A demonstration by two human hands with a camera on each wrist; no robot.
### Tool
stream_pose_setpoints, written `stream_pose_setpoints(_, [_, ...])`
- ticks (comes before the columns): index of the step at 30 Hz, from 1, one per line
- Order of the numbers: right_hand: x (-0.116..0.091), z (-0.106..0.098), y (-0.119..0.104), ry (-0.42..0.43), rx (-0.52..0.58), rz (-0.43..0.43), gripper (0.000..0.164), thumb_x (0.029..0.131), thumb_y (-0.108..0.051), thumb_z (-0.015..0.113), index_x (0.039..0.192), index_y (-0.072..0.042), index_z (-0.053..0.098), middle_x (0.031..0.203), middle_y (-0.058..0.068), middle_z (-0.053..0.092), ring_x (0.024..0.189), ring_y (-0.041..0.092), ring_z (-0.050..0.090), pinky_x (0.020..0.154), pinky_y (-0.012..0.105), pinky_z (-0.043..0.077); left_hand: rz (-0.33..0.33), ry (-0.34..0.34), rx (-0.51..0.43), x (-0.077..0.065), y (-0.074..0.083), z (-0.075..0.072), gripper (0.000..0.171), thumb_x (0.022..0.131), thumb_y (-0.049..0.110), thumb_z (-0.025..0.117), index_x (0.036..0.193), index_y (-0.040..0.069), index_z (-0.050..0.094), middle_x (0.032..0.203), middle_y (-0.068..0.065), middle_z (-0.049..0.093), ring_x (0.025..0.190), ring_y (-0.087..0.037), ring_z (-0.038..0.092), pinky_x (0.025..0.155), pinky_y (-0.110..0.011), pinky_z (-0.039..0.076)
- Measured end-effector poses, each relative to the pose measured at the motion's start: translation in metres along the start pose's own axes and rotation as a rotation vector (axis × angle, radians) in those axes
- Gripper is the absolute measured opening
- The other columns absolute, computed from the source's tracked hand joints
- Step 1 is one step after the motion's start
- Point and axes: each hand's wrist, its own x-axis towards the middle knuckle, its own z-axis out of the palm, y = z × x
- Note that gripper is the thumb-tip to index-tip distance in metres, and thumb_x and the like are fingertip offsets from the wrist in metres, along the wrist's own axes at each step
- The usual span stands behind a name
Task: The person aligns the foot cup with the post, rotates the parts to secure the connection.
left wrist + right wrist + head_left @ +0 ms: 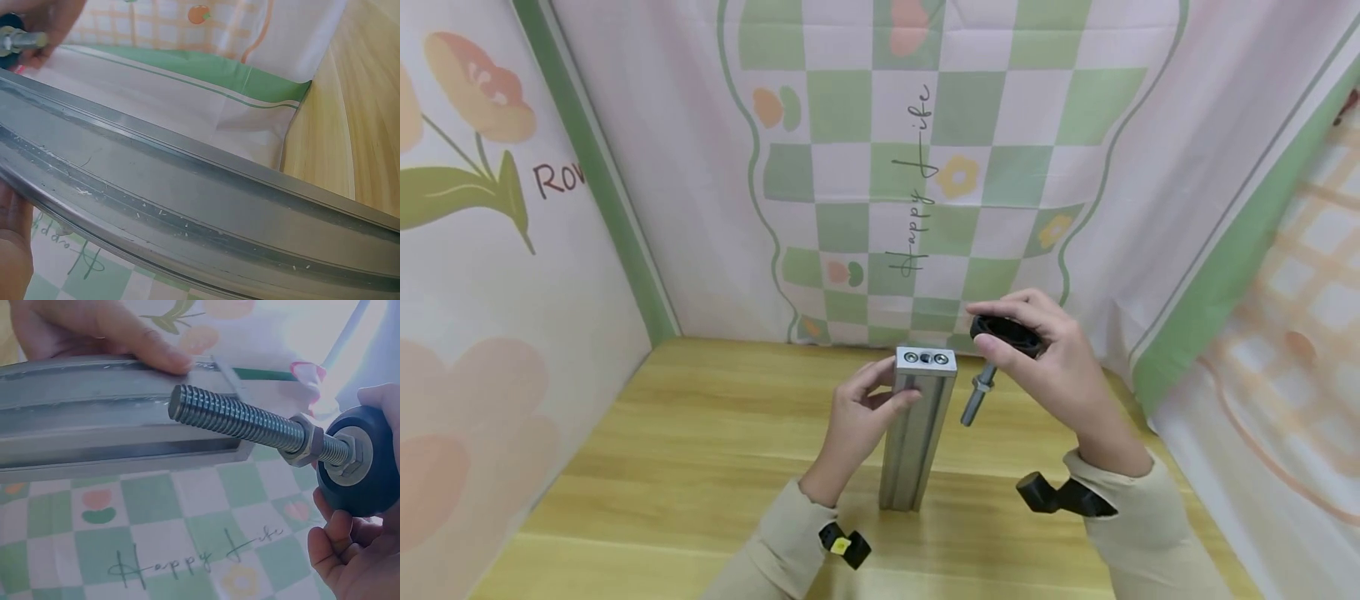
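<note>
An aluminium profile (913, 450) stands upright on the table, with a metal end plate (927, 359) on top that has two screws and a hole between them. My left hand (867, 412) grips the profile near its top, thumb on the near face. To its right, my right hand (1052, 354) holds a levelling foot by its round black base (1007, 333). The foot's threaded stud (237, 419) points down and carries a hex nut (304, 440); it is apart from the profile. In the left wrist view the profile's grooved side (187, 181) fills most of the picture.
The wooden table (700, 450) spreads around the profile. Patterned cloth (842, 175) hangs behind it, with more cloth at both sides. Each sleeved wrist wears a black camera mount, seen at the right wrist (1063, 495) and the left wrist (845, 545).
</note>
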Motion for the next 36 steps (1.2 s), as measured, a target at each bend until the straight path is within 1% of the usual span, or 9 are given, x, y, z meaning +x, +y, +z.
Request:
stream_pose_setpoints(3, [0.006, -0.001, -0.008, 0.025, 0.019, -0.035, 0.034, 0.091, -0.004, 0.072, 0.123, -0.012, 0.072, 0.11, 0.002, 0.06, 0.09, 0.019, 0.053, 0.064, 0.022, 0.047, -0.002, 0.003, -0.005, -0.001, 0.0, 0.0, 0.041, 0.085, 0.001, 0.079, 0.125, 0.0, 0.068, 0.108, -0.012, 0.068, 0.095, -0.018, 0.066, 0.079, -0.034, 0.06])
stream_pose_setpoints(9, [0.02, -0.001, -0.024, 0.072, 0.037, -0.071, 0.034, 0.09, -0.006, 0.072, 0.124, -0.012, 0.073, 0.112, 0.003, 0.06, 0.099, 0.02, 0.052, 0.071, 0.024, 0.046, -0.006, 0.007, -0.011, -0.001, -0.002, -0.001, 0.042, 0.085, 0.001, 0.079, 0.125, 0.0, 0.068, 0.108, -0.012, 0.068, 0.095, -0.018, 0.066, 0.08, -0.035, 0.06])
stream_pose_setpoints(14, [0.029, 0.001, -0.033, 0.079, 0.032, -0.084, 0.035, 0.09, -0.01, 0.074, 0.124, -0.014, 0.073, 0.111, 0.002, 0.06, 0.096, 0.02, 0.052, 0.068, 0.024, 0.046, 0.0, 0.004, -0.017, -0.001, -0.002, -0.001, 0.041, 0.085, 0.0, 0.078, 0.125, 0.0, 0.067, 0.109, -0.013, 0.068, 0.095, -0.018, 0.066, 0.08, -0.034, 0.06])
stream_pose_setpoints(20, [0.039, 0.005, -0.035, 0.091, 0.065, -0.105, 0.036, 0.09, -0.009, 0.074, 0.126, -0.013, 0.072, 0.113, 0.003, 0.059, 0.099, 0.02, 0.053, 0.071, 0.021, 0.05, 0.004, 0.003, -0.016, -0.001, -0.001, 0.0, 0.042, 0.084, 0.0, 0.079, 0.125, 0.0, 0.067, 0.108, -0.013, 0.068, 0.095, -0.018, 0.066, 0.08, -0.034, 0.06])
stream_pose_setpoints(22, [0.042, 0.006, -0.036, 0.098, 0.08, -0.108, 0.036, 0.09, -0.009, 0.073, 0.126, -0.012, 0.072, 0.114, 0.004, 0.059, 0.099, 0.021, 0.053, 0.069, 0.021, 0.052, 0.005, 0.002, -0.017, -0.001, -0.001, 0.0, 0.042, 0.085, 0.0, 0.079, 0.125, 0.0, 0.067, 0.108, -0.013, 0.068, 0.095, -0.018, 0.066, 0.08, -0.035, 0.06])
stream_pose_setpoints(26, [0.047, 0.009, -0.037, 0.113, 0.089, -0.117, 0.035, 0.091, -0.011, 0.073, 0.126, -0.012, 0.072, 0.115, 0.004, 0.059, 0.101, 0.02, 0.052, 0.069, 0.021, 0.052, 0.005, 0.001, -0.017, -0.001, -0.002, 0.0, 0.042, 0.085, 0.0, 0.079, 0.125, 0.0, 0.068, 0.108, -0.013, 0.068, 0.095, -0.018, 0.067, 0.08, -0.035, 0.06])
stream_pose_setpoints(29, [0.052, 0.011, -0.038, 0.117, 0.083, -0.121, 0.036, 0.09, -0.012, 0.075, 0.125, -0.014, 0.072, 0.115, 0.002, 0.06, 0.104, 0.019, 0.051, 0.072, 0.023, 0.05, 0.006, 0.0, -0.019, 0.0, -0.002, 0.0, 0.041, 0.085, 0.0, 0.078, 0.125, 0.0, 0.068, 0.108, -0.013, 0.068, 0.095, -0.018, 0.067, 0.081, -0.035, 0.06])
stream_pose_setpoints(33, [0.056, 0.013, -0.038, 0.106, 0.074, -0.124, 0.036, 0.089, -0.012, 0.076, 0.124, -0.015, 0.073, 0.114, 0.0, 0.06, 0.104, 0.018, 0.053, 0.074, 0.023, 0.05, 0.009, -0.003, -0.023, 0.0, -0.002, 0.0, 0.041, 0.086, 0.0, 0.078, 0.126, 0.0, 0.067, 0.109, -0.013, 0.068, 0.096, -0.018, 0.067, 0.081, -0.034, 0.06])
stream_pose_setpoints(36, [0.059, 0.015, -0.037, 0.096, 0.06, -0.133, 0.036, 0.088, -0.014, 0.077, 0.124, -0.016, 0.073, 0.114, -0.001, 0.061, 0.103, 0.017, 0.053, 0.073, 0.023, 0.049, 0.008, -0.009, -0.022, 0.0, -0.002, 0.0, 0.041, 0.086, -0.001, 0.077, 0.126, 0.0, 0.067, 0.109, -0.013, 0.067, 0.096, -0.018, 0.067, 0.081, -0.034, 0.06])
